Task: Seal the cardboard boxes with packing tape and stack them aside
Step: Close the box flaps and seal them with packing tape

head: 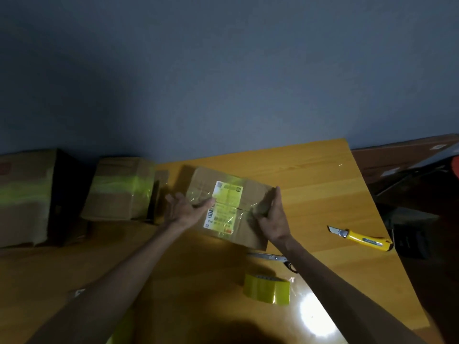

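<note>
Cardboard box (250, 192) with a yellow label (224, 204) sits in the middle of the bench (310, 175), with a clear strip of tape running across its top. The hands are apart, one on each side of it. The left hand (188, 207) lies flat with straight fingers on the left part of the lid, probably smoothing the tape down. The right hand (272, 214) bends its fingers over the right edge and grips it, likely steadying the box while folding the tape end down the side.

The tape roll (267, 289) stands near the person, within easy reach, and the scissors (270, 256) lie between it and the box. A yellow utility knife (360, 238) rests well to the right. Two taped boxes stand aside at the left: a medium box (119, 192) and a large box (24, 197).

The right forearm hides the scissor handles, the tape's right end is under the fingers, the label print is unreadable, and the large box is cut off by the frame.
</note>
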